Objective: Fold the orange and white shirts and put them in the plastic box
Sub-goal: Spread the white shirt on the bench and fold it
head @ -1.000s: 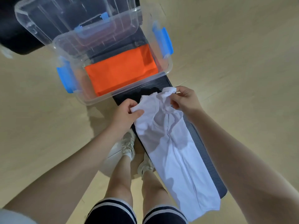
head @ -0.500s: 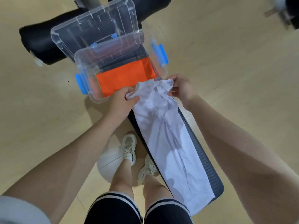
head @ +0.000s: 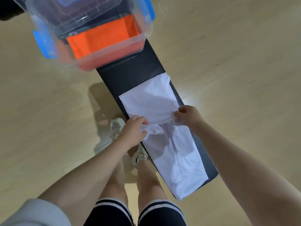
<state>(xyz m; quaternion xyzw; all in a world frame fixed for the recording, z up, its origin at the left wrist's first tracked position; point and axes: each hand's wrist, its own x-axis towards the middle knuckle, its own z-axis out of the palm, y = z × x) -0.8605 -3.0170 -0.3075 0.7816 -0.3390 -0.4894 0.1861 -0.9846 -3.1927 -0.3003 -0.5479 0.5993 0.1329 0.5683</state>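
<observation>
A white shirt point(head: 171, 154) lies along a narrow black bench point(head: 130, 74), its far end doubled back toward me over the middle. My left hand point(head: 132, 130) is shut on a bunched white edge at the bench's left side. Across from it, my right hand point(head: 188, 115) pinches the folded edge at the right side. The folded orange shirt point(head: 101, 40) lies inside the clear plastic box point(head: 143, 36) at the bench's far end.
The box has blue latches point(head: 44, 44) and its clear lid point(head: 73, 7) stands behind it. Pale wooden floor point(head: 236, 54) surrounds the bench. My legs and white shoes point(head: 116, 128) stand close against the bench's left side.
Both hands have pulled the shirt's far end back from near the box toward me, folding it over the middle. The view has tilted down.
</observation>
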